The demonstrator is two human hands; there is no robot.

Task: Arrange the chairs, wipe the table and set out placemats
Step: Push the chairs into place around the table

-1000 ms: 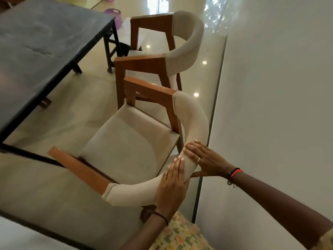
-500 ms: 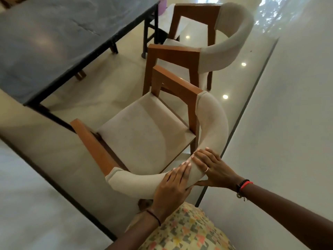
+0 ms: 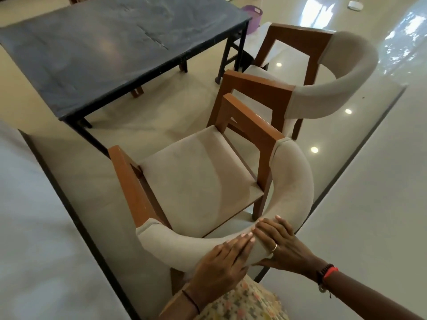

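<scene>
Person at the near chair (image 3: 196, 176), both hands on its curved, cream-padded backrest (image 3: 298, 181), the chair standing on the polished floor (image 3: 143, 121). The left hand (image 3: 221, 266) lies flat on the padding, fingers straight and together, its grip open and clasping nothing. The right hand (image 3: 282, 245) sits just beside it, the fingertips of the two almost touching. Its fingers curl over the top of the backrest and the thumb hooks beneath, a closed grip on the chair. A ring (image 3: 274, 247) shows on one finger, and red and black wristbands (image 3: 327, 273) circle that wrist. The chair faces the dark tabletop (image 3: 104, 54) but stands apart from the long edge nearest it, with bare floor between. A second chair (image 3: 323, 88) of the same wood and cream padding stands just beyond the first, their wooden arms close together, nearer the tabletop's far right corner. A white wall (image 3: 369, 204) runs along the right of both chairs. A purple basket (image 3: 253, 13) sits on the floor past that far right corner. A patterned garment (image 3: 242, 301) shows at the bottom edge, below the hands
</scene>
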